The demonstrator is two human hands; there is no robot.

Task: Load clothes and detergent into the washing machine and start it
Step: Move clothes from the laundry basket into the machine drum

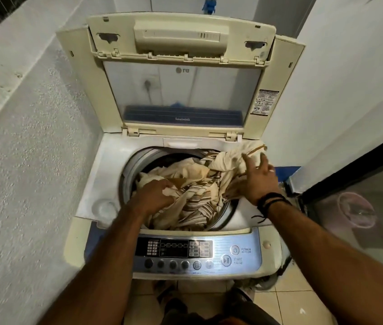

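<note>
The washing machine (181, 146) stands between a rough white wall (28, 137) on the left and a smooth one on the right, its lid (181, 73) folded up and standing open at the back. The drum (134, 165) is heaped with cream and brown-striped clothes (192, 184), which fill most of the opening and spill up over the rim at the far right corner. The left hand (155, 195) is sunk into the pile near the front left of the drum, fingers curled and closed on a fold of the cloth. The right hand (256, 179), black cords around its wrist, lies on the bunched cloth at the right rim with fingers spread apart, pressing flat rather than gripping. The control panel (197, 252) runs across the front edge, its power and start buttons to the right. Beige floor tiles (286, 301) show below
</note>
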